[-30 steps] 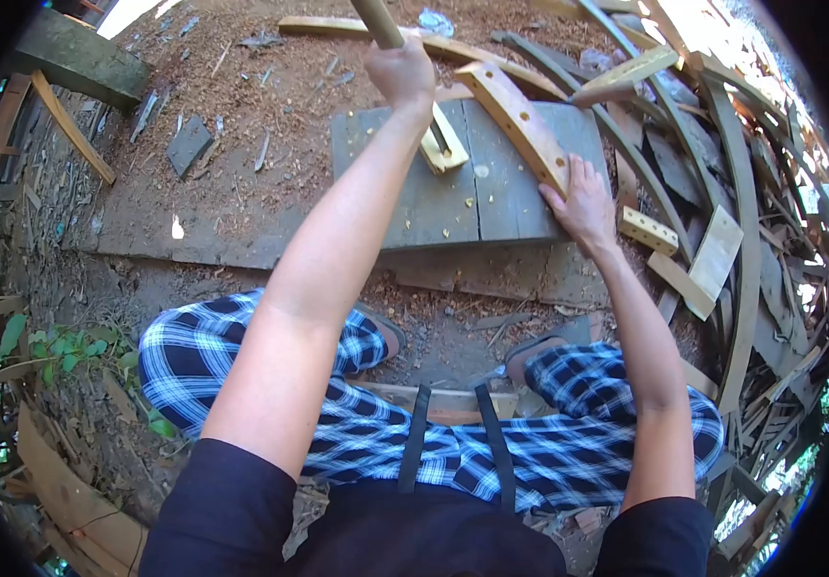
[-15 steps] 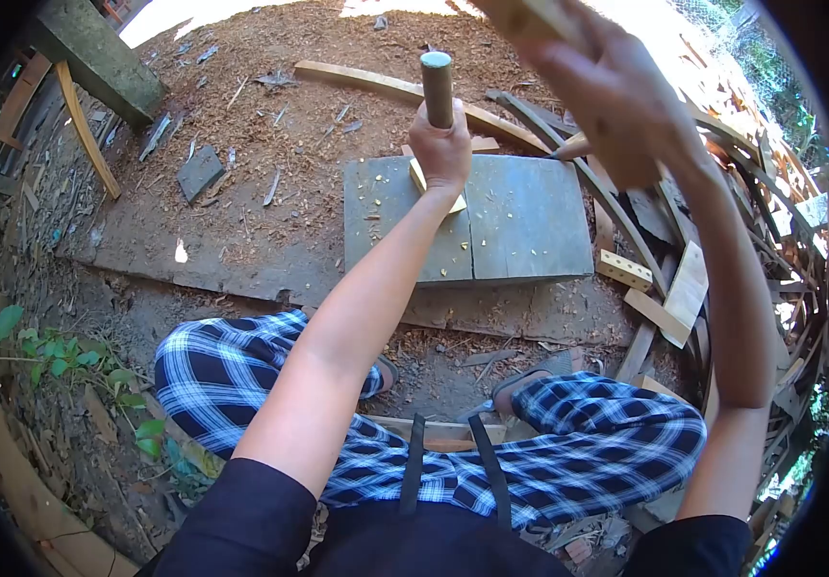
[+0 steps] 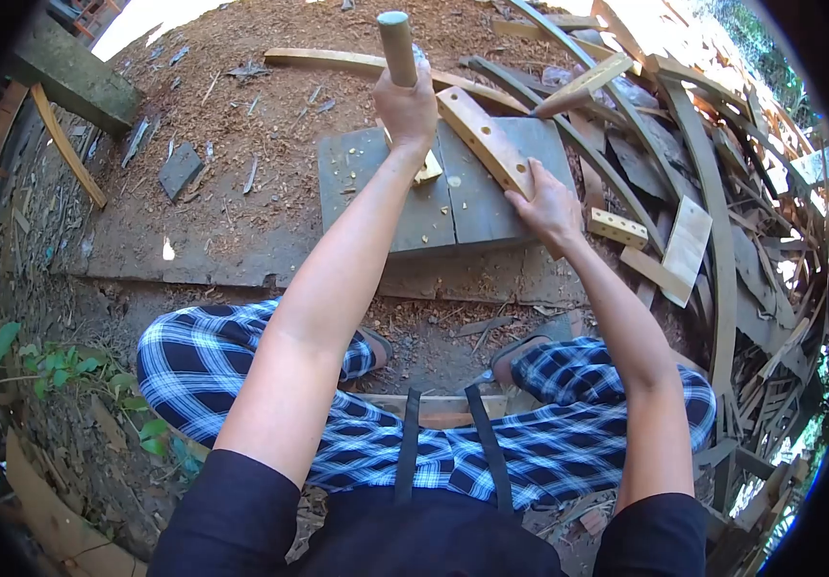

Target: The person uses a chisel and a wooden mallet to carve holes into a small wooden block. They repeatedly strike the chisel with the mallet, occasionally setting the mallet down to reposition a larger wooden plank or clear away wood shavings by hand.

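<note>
My left hand (image 3: 407, 108) is wrapped round a thick cylindrical handle (image 3: 396, 43) with a pale blue top, held nearly upright. Its lower end is hidden behind the hand. Under that fist, a small yellowish wood piece (image 3: 428, 171) lies on a grey work block (image 3: 376, 213) that has a seam down its middle and light chips scattered over it. My right hand (image 3: 551, 204) grips the near end of a wooden bar (image 3: 484, 139) with several round holes along its face. The bar slants over the right half of the block, its far end close to my left hand.
Right of the work block lie a small wood block with holes (image 3: 617, 229), a flat board (image 3: 689, 240) and a pointed wood piece (image 3: 583, 87). Curved strips and scraps (image 3: 713, 192) pile up beyond. A dark flat piece (image 3: 181, 171) rests on the chip-covered ground at left.
My right hand has come down from high on the right, bringing the wooden bar low over the work block. My left hand keeps hold of the cylindrical handle.
</note>
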Tool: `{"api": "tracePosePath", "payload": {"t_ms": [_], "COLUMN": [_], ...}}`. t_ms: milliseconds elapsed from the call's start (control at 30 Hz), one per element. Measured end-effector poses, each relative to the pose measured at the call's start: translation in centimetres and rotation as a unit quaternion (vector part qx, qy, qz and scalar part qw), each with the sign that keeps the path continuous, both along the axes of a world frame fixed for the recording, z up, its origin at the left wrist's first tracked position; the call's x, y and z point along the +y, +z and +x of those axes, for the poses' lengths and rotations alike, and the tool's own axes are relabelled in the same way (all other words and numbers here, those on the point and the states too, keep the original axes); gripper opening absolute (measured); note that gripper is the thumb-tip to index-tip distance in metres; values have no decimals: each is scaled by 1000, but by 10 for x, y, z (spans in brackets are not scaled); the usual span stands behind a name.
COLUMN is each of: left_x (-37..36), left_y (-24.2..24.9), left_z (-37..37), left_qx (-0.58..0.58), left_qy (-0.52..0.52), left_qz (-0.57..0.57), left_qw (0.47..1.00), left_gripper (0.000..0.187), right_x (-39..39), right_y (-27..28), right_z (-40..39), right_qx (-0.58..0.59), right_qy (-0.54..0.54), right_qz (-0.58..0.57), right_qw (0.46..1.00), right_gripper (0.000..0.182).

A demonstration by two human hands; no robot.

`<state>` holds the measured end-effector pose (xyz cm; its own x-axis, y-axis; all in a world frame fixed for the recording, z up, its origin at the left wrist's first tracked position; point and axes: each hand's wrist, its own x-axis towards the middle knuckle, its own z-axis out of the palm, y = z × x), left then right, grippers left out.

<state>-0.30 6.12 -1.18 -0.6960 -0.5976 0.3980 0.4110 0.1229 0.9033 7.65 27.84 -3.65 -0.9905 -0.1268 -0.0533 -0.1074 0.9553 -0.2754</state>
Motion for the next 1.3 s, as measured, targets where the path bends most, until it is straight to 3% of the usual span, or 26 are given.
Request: {"api": "tracePosePath", "payload": {"t_ms": [67,133,233,300,333,400,433,633,800,1133,1300], "left_x": [-6,-9,-7,-8,-13,-18,-18,-27,-49,-61,-65], "left_y": [-2,-2,0,0,1,2,2,17,-3,-45,-32], "left_z": [-1,-5,-7,-6,-9,-17,-18,-26,-50,-73,-64], "left_qx": [-35,-74,-89,-93,-100,-118,-129,-257,-329,-397,-386], "left_qy": [-6,-5,-1,5,8,-3,-49,-86,-89,-11,-25], "left_qz": [-5,62,76,89,82,127,158,252,301,349,378], "left_qw": [999,995,993,992,992,985,978,929,890,849,841], "left_gripper": [15,15,17,18,18,16,25,25,23,24,24], "right_x": [-5,-46,-113,-146,-150,-152,-149,-147,-149,-149,-151], "right_y": [-34,-24,-35,-51,-57,-64,-67,-67,-65,-65,-65], "right_z": [2,11,14,8,3,-1,0,1,2,0,2], "right_qx": [35,273,246,132,124,171,213,212,218,213,205], "right_qy": [-10,32,48,-30,-31,-15,-8,-11,-13,-15,-21], "right_qz": [0,18,-65,-215,-223,-252,-272,-274,-274,-257,-236], "right_qw": [999,961,966,967,966,952,938,938,937,942,950], "right_gripper": [77,79,86,79,79,66,54,55,55,57,59]}}
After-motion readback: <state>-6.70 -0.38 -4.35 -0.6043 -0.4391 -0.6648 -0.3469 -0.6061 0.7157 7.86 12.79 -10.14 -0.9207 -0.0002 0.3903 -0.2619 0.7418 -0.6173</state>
